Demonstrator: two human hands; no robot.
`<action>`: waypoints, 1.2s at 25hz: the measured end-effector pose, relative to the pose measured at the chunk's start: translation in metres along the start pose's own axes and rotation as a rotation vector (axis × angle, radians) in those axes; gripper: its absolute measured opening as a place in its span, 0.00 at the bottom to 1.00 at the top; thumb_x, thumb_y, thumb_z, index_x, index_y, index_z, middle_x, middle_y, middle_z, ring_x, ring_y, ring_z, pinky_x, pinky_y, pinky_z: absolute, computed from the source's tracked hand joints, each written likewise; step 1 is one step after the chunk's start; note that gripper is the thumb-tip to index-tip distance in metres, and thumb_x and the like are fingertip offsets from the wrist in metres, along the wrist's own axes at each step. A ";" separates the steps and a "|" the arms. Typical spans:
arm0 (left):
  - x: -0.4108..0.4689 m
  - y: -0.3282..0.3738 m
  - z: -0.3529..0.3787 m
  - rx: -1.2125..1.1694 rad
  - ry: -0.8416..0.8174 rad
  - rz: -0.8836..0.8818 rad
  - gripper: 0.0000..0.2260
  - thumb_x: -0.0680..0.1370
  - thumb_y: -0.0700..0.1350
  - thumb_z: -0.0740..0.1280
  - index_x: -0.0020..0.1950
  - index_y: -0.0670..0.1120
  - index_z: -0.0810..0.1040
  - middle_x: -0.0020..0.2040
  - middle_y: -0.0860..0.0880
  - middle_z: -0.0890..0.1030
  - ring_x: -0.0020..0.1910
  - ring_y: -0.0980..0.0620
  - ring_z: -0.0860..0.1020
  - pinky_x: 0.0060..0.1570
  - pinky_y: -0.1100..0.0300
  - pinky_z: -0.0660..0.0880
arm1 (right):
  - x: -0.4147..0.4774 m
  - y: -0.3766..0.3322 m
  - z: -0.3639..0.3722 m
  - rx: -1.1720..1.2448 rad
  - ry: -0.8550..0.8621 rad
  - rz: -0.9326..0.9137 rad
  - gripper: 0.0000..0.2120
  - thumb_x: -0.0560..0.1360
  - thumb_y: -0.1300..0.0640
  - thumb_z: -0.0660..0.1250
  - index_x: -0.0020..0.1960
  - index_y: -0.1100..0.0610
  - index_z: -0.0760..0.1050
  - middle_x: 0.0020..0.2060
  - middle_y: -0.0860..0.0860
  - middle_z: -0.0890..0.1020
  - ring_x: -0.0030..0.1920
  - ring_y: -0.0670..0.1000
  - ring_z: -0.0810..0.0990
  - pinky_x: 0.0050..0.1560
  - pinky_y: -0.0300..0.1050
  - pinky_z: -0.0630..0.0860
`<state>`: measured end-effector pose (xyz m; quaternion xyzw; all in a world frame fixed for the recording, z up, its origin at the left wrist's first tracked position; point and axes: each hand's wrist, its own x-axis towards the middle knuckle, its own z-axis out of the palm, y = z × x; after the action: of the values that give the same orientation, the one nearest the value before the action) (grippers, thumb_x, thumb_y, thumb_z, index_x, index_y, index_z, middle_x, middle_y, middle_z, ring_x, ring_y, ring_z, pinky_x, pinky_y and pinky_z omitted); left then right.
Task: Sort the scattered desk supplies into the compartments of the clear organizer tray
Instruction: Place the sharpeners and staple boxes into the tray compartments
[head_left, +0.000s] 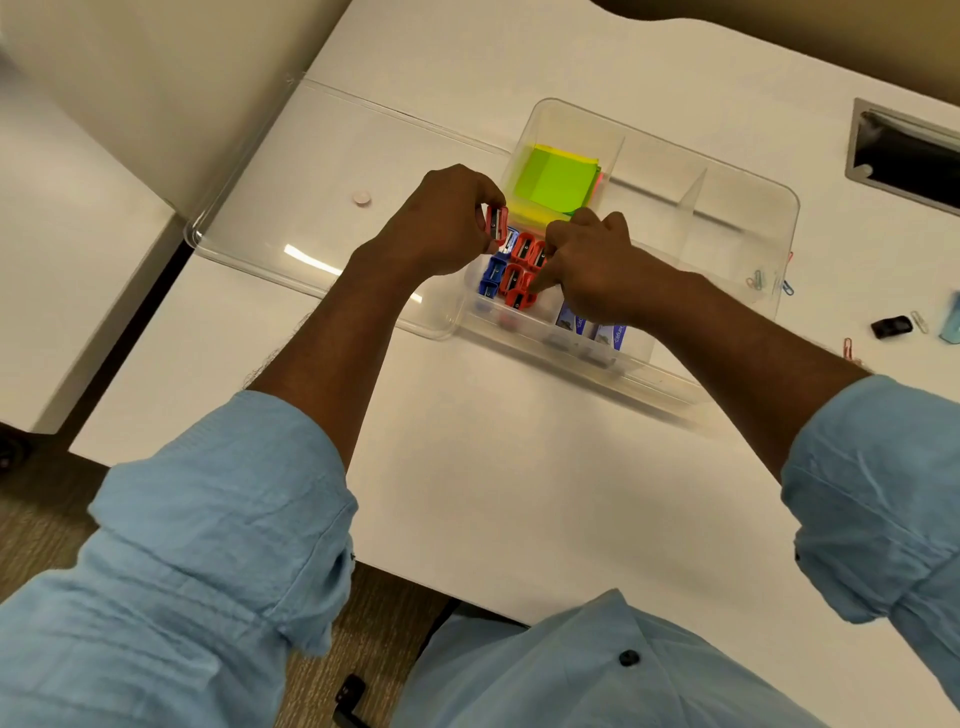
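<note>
While the left hand (441, 223) holds one red pencil sharpener (496, 224) pinched between thumb and fingertips, the place where it must go lies just below and slightly to the right of it: the near-left compartment of the clear organizer tray (748, 197), where the other red and blue sharpeners (511, 273) already stand packed in rows. The held sharpener is upright, with its long axis running away from the person, about the same direction as the ones in the tray. The right hand (597, 270) is inside the same compartment, loosely curled, its index finger (545, 285) pressing down on a red sharpener in the near row; I cannot tell if it grips anything. The left hand is clearly the nearer one for the placing, I judge. Green sticky notes (558, 179) fill the far-left compartment, and several paper clips (756, 280) and a black binder clip (891, 326) remain at the right, some on the white desk (519, 467).
</note>
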<state>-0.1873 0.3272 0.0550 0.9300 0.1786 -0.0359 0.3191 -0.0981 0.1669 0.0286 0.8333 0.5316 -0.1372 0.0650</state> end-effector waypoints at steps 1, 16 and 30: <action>0.001 0.001 0.000 -0.001 -0.002 -0.001 0.18 0.71 0.41 0.73 0.61 0.43 0.79 0.57 0.43 0.81 0.56 0.47 0.77 0.51 0.63 0.68 | -0.001 -0.002 0.001 -0.018 -0.010 -0.003 0.19 0.75 0.63 0.64 0.62 0.45 0.77 0.53 0.52 0.72 0.59 0.58 0.65 0.55 0.54 0.60; 0.001 0.006 0.001 0.022 -0.068 0.012 0.19 0.72 0.39 0.72 0.63 0.44 0.77 0.57 0.43 0.81 0.57 0.47 0.77 0.50 0.62 0.67 | 0.000 -0.010 -0.003 -0.113 0.038 0.005 0.19 0.76 0.61 0.65 0.65 0.50 0.75 0.55 0.55 0.72 0.61 0.59 0.65 0.58 0.57 0.61; 0.000 0.006 -0.001 0.023 -0.084 0.023 0.19 0.71 0.39 0.73 0.61 0.43 0.79 0.56 0.42 0.82 0.56 0.46 0.78 0.52 0.61 0.69 | 0.005 -0.016 -0.005 0.033 0.000 -0.082 0.17 0.76 0.55 0.67 0.64 0.52 0.75 0.58 0.54 0.79 0.59 0.56 0.75 0.57 0.50 0.65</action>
<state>-0.1849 0.3231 0.0593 0.9333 0.1542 -0.0734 0.3160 -0.1099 0.1789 0.0325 0.8117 0.5630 -0.1485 0.0457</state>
